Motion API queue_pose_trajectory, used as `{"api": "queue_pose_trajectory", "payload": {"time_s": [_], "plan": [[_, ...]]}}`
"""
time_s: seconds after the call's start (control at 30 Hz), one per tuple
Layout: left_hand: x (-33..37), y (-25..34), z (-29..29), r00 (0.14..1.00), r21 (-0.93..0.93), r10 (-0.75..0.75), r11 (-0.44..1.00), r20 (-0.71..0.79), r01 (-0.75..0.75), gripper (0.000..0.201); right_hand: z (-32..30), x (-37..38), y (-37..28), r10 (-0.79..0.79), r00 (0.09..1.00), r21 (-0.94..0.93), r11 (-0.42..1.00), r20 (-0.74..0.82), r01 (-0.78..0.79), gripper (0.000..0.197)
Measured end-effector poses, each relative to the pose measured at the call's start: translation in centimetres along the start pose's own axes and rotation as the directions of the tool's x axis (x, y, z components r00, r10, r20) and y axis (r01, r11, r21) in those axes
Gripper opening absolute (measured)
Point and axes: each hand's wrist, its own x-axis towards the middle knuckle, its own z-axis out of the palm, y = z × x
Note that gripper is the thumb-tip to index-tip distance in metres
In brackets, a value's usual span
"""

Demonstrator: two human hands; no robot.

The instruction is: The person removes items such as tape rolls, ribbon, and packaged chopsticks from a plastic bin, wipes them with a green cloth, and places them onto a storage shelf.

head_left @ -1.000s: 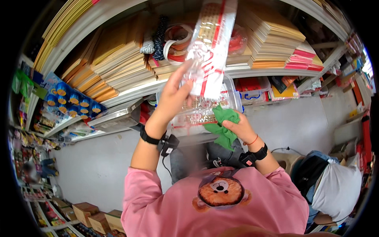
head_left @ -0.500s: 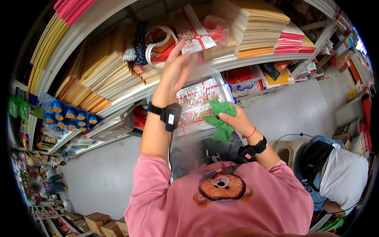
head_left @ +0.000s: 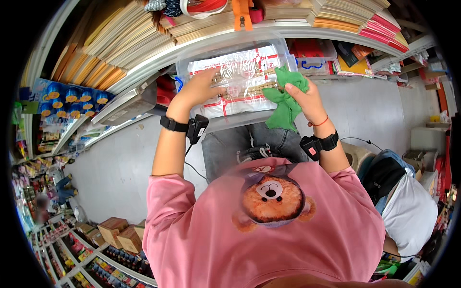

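My right hand (head_left: 307, 100) is closed around a crumpled green cloth (head_left: 284, 109), which hangs over the right side of a clear plastic bin (head_left: 240, 119). Inside the bin lie flat packs (head_left: 242, 89) in clear, white and red wrapping, with brownish rows of small items showing through. My left hand (head_left: 201, 89) reaches over the bin's left side, fingers stretched out and thumb apart, resting on or just above the packs. Its fingertips are partly lost against the wrapping. The bin sits in front of my lap.
A shelf edge (head_left: 201, 45) runs just beyond the bin, stacked with brown envelopes (head_left: 129, 43). An orange zipper (head_left: 242, 17) hangs over it. Another clear bin (head_left: 314, 50) stands to the right below. A stool (head_left: 357, 156) and white cloth (head_left: 410, 216) are at my right.
My left hand has come down from the shelf into the bin. The white-and-red package beside it at the shelf no longer shows there. My right hand still grips the green cloth.
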Motion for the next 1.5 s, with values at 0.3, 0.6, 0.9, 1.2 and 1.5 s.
{"api": "queue_pose_trajectory", "payload": {"time_s": [0.3, 0.6, 0.9, 1.2, 1.5], "plan": [[2.6, 0.6, 2.8, 0.928, 0.362, -0.249, 0.922, 0.276, 0.140, 0.053, -0.7, 0.4, 2.0, -0.021, 0.998, -0.089, 0.996, -0.055, 0.016, 0.033], [1.0, 0.7, 1.9, 0.971, 0.338, -0.039, 0.940, 0.235, -0.043, 0.029, -0.7, 0.7, 1.9, -0.026, 0.996, -0.092, 0.996, -0.088, 0.017, 0.032], [-2.5, 5.7, -1.1, 0.996, -0.275, 0.017, 0.961, -0.089, -0.041, 0.022, 1.5, 0.8, -1.3, -0.489, 0.831, -0.521, 0.798, -0.266, 0.302, 0.044], [-2.5, 7.3, 2.7, 0.982, -0.596, -0.072, 0.802, -0.177, -0.048, 0.017, 4.1, 0.6, -2.9, -0.451, 0.718, -0.360, 0.647, 0.530, 0.672, 0.052], [-4.0, 8.1, 1.1, 0.966, -0.735, -0.157, 0.676, -0.203, -0.045, 0.016, -2.8, -1.5, -0.9, -0.074, 0.995, -0.163, 0.985, -0.069, 0.062, 0.032]]}}
